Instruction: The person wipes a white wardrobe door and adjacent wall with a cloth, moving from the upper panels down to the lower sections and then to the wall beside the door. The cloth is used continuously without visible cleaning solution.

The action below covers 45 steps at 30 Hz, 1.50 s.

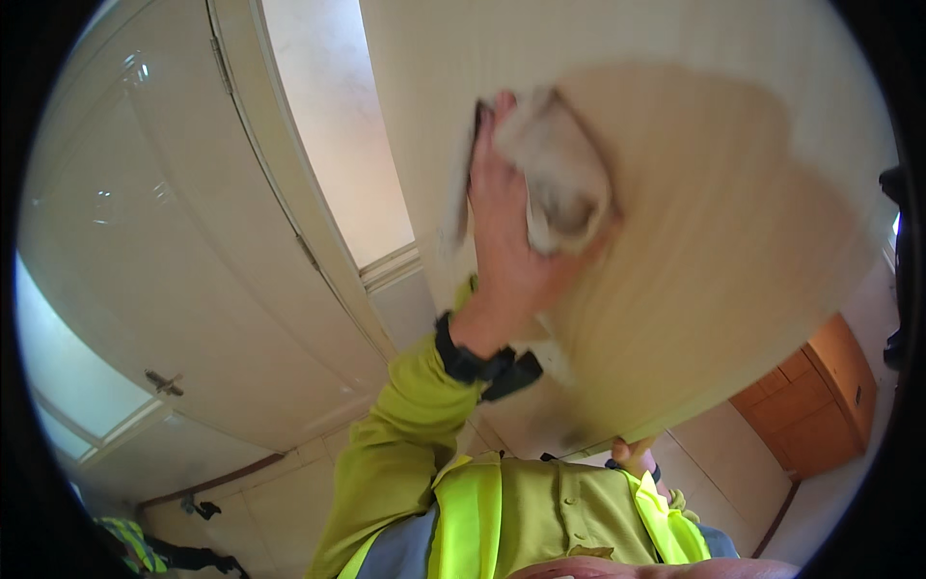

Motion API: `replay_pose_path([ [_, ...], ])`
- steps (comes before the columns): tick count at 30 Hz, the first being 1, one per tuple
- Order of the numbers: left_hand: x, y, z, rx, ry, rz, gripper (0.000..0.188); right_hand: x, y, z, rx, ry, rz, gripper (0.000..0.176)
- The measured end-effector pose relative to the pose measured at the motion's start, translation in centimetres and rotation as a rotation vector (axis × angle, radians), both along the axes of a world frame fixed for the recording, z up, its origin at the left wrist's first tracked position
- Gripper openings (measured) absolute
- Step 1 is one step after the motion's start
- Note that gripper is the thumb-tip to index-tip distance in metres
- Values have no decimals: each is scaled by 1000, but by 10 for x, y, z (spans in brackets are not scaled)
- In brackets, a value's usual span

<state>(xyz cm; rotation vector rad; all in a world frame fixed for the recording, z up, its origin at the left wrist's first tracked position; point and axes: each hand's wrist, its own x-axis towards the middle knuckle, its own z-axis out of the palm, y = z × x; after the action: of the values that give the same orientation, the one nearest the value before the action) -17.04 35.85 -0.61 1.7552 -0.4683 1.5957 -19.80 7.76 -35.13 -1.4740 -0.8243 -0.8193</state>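
My left hand [514, 217] is raised, with its back towards me and its fingers pointing up. It grips a crumpled pale cloth [568, 174] against the face of a large cream door panel [694, 239]. Hand and cloth are blurred. A black band is around the left wrist. Low in the view, close to my chest, my right hand [631, 451] is closed on the lower edge of the same panel; part of it is hidden behind that edge.
A glossy cream hinged door [188, 239] with a metal handle [165, 382] stands at the left. An orange-brown wooden cabinet [814, 405] stands at the lower right. Part of another person in a high-visibility garment [130, 539] shows at the lower left. Pale floor tiles [275, 521] lie below.
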Motion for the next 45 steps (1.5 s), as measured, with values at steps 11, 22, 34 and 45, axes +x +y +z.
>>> replay_pose_path([
  [11,103,201,-20,-385,147,-21,66,-63,-79,-71,-301,260,-788,56],
  [22,35,110,-424,-1328,777,-60,78,-58,-82,-44,354,573,-296,65],
  [34,71,193,-106,-560,403,-204,56,-47,-94,-90,-108,365,-341,58],
  [45,-38,-30,-181,544,113,-73,55,-50,-25,-12,-32,230,-333,73],
])
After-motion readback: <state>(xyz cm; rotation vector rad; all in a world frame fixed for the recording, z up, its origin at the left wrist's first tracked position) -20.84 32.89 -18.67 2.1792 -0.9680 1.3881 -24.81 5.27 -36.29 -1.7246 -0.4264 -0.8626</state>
